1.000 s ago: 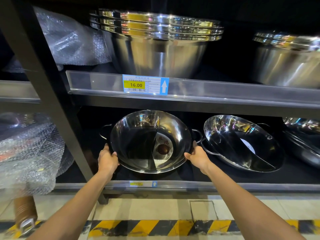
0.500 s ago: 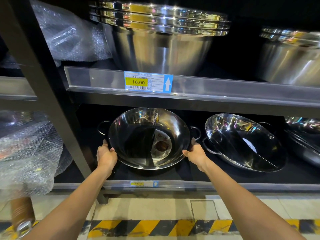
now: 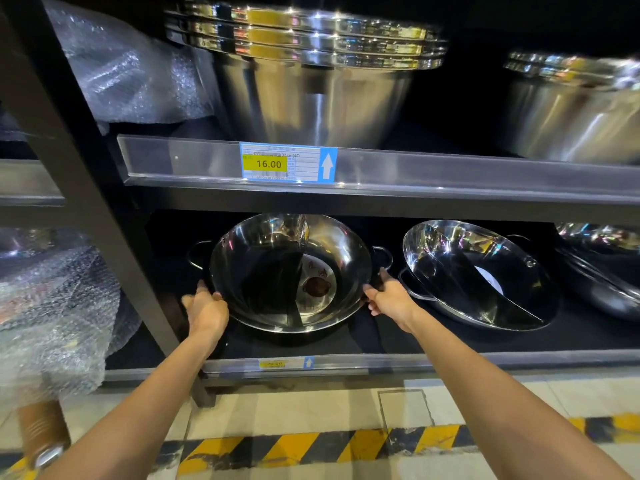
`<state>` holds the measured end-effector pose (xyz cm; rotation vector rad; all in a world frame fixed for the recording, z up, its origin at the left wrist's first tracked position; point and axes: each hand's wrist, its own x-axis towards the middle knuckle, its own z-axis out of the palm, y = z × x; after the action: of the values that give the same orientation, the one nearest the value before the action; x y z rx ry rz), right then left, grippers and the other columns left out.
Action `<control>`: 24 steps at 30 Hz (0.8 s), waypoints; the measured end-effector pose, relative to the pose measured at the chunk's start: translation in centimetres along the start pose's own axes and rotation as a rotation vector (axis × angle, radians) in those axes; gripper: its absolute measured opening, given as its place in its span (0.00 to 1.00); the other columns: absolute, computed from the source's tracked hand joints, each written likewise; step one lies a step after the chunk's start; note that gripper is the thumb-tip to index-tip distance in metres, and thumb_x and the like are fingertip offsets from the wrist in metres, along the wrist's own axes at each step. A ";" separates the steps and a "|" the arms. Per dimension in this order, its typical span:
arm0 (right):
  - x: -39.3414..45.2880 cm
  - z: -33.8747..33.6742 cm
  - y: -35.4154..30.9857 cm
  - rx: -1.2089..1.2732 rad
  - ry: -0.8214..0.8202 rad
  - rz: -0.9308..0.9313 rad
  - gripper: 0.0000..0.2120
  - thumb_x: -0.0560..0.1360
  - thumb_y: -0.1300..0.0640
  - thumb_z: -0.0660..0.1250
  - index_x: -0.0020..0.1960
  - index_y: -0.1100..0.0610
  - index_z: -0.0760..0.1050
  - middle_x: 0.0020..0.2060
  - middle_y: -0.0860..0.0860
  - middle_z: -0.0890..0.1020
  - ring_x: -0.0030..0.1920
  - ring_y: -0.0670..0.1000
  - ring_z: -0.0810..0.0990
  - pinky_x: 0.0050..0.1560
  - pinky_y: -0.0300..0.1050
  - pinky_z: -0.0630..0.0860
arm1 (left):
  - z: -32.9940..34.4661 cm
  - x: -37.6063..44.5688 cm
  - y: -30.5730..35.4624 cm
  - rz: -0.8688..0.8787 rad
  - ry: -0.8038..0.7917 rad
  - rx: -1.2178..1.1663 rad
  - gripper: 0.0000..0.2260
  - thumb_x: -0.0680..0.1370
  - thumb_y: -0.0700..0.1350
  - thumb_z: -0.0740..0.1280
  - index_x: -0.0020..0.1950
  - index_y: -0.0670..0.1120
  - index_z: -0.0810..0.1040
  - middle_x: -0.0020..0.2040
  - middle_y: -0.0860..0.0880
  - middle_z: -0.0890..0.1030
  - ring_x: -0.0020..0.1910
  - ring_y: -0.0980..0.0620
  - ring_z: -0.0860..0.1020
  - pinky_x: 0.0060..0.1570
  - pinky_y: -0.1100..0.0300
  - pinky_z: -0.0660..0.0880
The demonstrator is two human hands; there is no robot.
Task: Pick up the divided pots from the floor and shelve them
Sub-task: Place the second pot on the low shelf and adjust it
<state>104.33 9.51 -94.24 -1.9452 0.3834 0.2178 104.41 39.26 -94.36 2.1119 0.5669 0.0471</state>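
A shiny steel divided pot (image 3: pixel 277 268) with a centre partition and a label inside leans tilted toward me on the black bottom shelf (image 3: pixel 363 344). My left hand (image 3: pixel 206 310) grips its lower left rim. At the right rim, just below the loop handle, my right hand (image 3: pixel 389 299) holds on with fingers partly spread. A second divided pot (image 3: pixel 481 275) leans on the same shelf to the right, a small gap away. Part of a third pot (image 3: pixel 599 268) shows at the far right edge.
Stacked steel bowls (image 3: pixel 311 81) and another stack (image 3: pixel 571 109) fill the shelf above, behind a price rail (image 3: pixel 287 162). A black upright post (image 3: pixel 79 188) stands left of the pot. Bubble-wrapped goods (image 3: pixel 52 306) lie further left. Hazard-striped floor (image 3: pixel 311 448) lies below.
The pot has shifted slightly deeper and higher on the bottom shelf, with both hands following along its rim. My right fingers look looser than before.
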 end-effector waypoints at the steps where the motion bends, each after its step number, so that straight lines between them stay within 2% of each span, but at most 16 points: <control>1: -0.4 -0.5 0.1 -0.015 0.012 -0.017 0.29 0.79 0.60 0.60 0.75 0.58 0.50 0.37 0.54 0.76 0.32 0.48 0.72 0.38 0.45 0.76 | -0.1 -0.5 0.2 0.048 0.070 0.105 0.21 0.79 0.40 0.58 0.71 0.39 0.60 0.67 0.32 0.63 0.63 0.31 0.66 0.65 0.40 0.66; 3: -1.4 -1.9 0.6 -0.100 0.056 -0.058 0.25 0.79 0.60 0.60 0.73 0.62 0.56 0.35 0.54 0.75 0.32 0.48 0.74 0.41 0.46 0.78 | 0.3 -1.8 0.9 0.253 0.169 0.287 0.20 0.78 0.39 0.59 0.69 0.38 0.63 0.64 0.31 0.65 0.61 0.32 0.66 0.62 0.39 0.67; 5: -2.3 -4.0 1.4 -0.114 0.122 -0.064 0.26 0.78 0.61 0.60 0.73 0.61 0.55 0.33 0.53 0.74 0.33 0.48 0.76 0.39 0.42 0.78 | 1.6 -3.6 2.4 0.406 0.145 0.282 0.18 0.77 0.38 0.60 0.67 0.37 0.66 0.65 0.33 0.66 0.62 0.34 0.67 0.63 0.40 0.67; 7: -3.3 -6.9 2.4 -0.110 0.192 -0.062 0.25 0.79 0.61 0.60 0.73 0.61 0.57 0.38 0.55 0.75 0.35 0.50 0.77 0.40 0.43 0.78 | 3.6 -5.6 4.5 0.457 0.075 0.206 0.14 0.78 0.38 0.59 0.62 0.33 0.69 0.66 0.32 0.66 0.63 0.35 0.68 0.66 0.43 0.67; 9: -4.3 -10.1 3.5 -0.120 0.250 -0.050 0.24 0.79 0.61 0.60 0.72 0.62 0.59 0.41 0.57 0.76 0.35 0.50 0.77 0.37 0.41 0.76 | 6.1 -8.0 6.7 0.448 -0.003 0.130 0.13 0.79 0.39 0.58 0.58 0.32 0.70 0.63 0.32 0.68 0.59 0.35 0.70 0.62 0.45 0.68; 12: -5.6 -15.8 5.9 -0.130 0.346 -0.011 0.21 0.78 0.63 0.59 0.70 0.64 0.62 0.40 0.59 0.78 0.37 0.54 0.78 0.37 0.39 0.78 | 10.5 -11.8 9.2 0.438 -0.114 0.047 0.13 0.79 0.41 0.57 0.59 0.33 0.69 0.60 0.33 0.69 0.54 0.35 0.73 0.56 0.45 0.70; 14: -6.0 -20.1 7.8 -0.203 0.411 0.025 0.19 0.78 0.63 0.60 0.68 0.64 0.65 0.45 0.62 0.81 0.43 0.59 0.80 0.41 0.40 0.80 | 14.0 -14.0 10.5 0.418 -0.205 -0.010 0.15 0.79 0.41 0.57 0.63 0.34 0.67 0.62 0.34 0.69 0.57 0.35 0.73 0.59 0.45 0.70; 15: -6.1 -22.3 8.8 -0.250 0.439 0.036 0.18 0.78 0.63 0.60 0.67 0.65 0.66 0.48 0.63 0.81 0.47 0.61 0.81 0.46 0.44 0.81 | 15.7 -15.1 11.1 0.387 -0.254 -0.044 0.17 0.80 0.41 0.57 0.66 0.35 0.65 0.64 0.34 0.69 0.60 0.36 0.72 0.62 0.45 0.69; 17: -5.6 -26.5 10.7 -0.363 0.479 0.062 0.18 0.78 0.63 0.60 0.66 0.67 0.67 0.50 0.66 0.82 0.53 0.64 0.80 0.57 0.54 0.75 | 19.3 -17.1 12.3 0.281 -0.335 -0.114 0.21 0.80 0.42 0.57 0.71 0.37 0.60 0.68 0.36 0.67 0.66 0.38 0.69 0.67 0.45 0.66; 21: -3.3 -31.4 13.4 -0.455 0.514 0.100 0.21 0.78 0.62 0.59 0.68 0.70 0.64 0.47 0.68 0.81 0.56 0.66 0.77 0.58 0.54 0.72 | 24.7 -19.8 13.9 0.104 -0.420 -0.192 0.27 0.80 0.45 0.57 0.74 0.39 0.48 0.73 0.38 0.63 0.72 0.40 0.62 0.71 0.45 0.63; 24: -0.5 -33.3 14.2 -0.447 0.505 0.074 0.20 0.79 0.62 0.57 0.69 0.69 0.63 0.58 0.70 0.77 0.59 0.67 0.75 0.60 0.53 0.69 | 27.4 -21.6 15.4 0.064 -0.364 -0.261 0.33 0.79 0.43 0.59 0.74 0.39 0.39 0.71 0.39 0.66 0.68 0.41 0.68 0.70 0.48 0.65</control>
<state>97.84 -26.15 -93.17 -2.4244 0.7913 -0.1640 97.60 1.70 -94.04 1.8252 0.2593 -0.2127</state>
